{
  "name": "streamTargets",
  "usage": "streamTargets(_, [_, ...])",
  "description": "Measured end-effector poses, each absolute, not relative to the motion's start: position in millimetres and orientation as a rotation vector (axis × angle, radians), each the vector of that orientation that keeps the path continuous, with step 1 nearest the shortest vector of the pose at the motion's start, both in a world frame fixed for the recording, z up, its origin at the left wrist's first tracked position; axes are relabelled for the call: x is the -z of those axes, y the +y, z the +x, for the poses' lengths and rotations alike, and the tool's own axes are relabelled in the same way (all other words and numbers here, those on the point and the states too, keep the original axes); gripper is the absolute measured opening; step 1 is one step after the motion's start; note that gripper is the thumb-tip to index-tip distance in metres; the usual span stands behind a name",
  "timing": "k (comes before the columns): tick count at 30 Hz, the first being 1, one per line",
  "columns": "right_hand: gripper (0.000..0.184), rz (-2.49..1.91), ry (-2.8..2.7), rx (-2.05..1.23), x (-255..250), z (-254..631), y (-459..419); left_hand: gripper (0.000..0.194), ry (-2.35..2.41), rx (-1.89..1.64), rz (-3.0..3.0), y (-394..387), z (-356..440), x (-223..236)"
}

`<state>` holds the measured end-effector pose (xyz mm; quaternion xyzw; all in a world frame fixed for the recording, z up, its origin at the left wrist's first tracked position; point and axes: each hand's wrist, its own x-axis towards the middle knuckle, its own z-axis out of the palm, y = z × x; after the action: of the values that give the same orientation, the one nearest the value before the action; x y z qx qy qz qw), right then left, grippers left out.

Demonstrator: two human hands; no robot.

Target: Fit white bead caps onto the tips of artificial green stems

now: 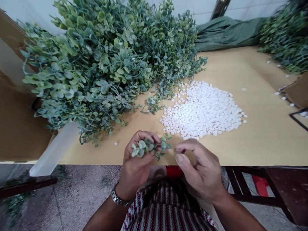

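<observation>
Held in my left hand [135, 170] is a short sprig of artificial green leaves [142, 148], its leafy end pointing left and a smaller leaf cluster to the right. The fingers and thumb are closed round its middle. My right hand [204, 171] is just right of the sprig, with thumb and index finger bent toward each other in a pinch. Whatever lies between those fingertips, if anything, is too small to make out. Beyond my right hand spreads a heap of small white plastic caps [204, 109] on the tan tabletop [259, 139].
A big pile of artificial greenery [107, 60] fills the back left, with one loose sprig [152, 103] at its edge. A translucent plastic strip [55, 149] overhangs the front left edge. Cardboard [14, 120] stands at left. More greenery [293, 39] and green cloth [230, 32] lie at back right.
</observation>
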<state>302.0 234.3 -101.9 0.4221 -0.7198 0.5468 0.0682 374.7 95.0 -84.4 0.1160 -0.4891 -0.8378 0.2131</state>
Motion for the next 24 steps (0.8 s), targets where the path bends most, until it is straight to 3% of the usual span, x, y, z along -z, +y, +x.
streamTargets(1, [0.003,1.236,-2.243,-1.766,103,305,234,0.016,-1.417,2.279,0.287,97,376,86])
streamTargets(4, [0.009,1.077,-2.324,-2.129,104,310,230,0.014,-1.620,2.149,0.218,104,380,93])
streamTargets(7, [0.013,0.866,-2.258,-2.268,106,314,224,0.013,-1.683,2.116,0.260,107,381,96])
streamTargets(11, [0.017,0.848,-2.254,-1.989,112,319,224,0.011,-1.528,2.248,0.404,110,376,93])
streamTargets(14, [0.023,0.919,-2.166,-1.776,116,320,225,0.022,-1.410,2.329,0.480,111,373,89])
streamTargets(24, [0.033,1.052,-2.009,-1.580,118,319,224,0.019,-1.444,2.407,0.416,112,372,88])
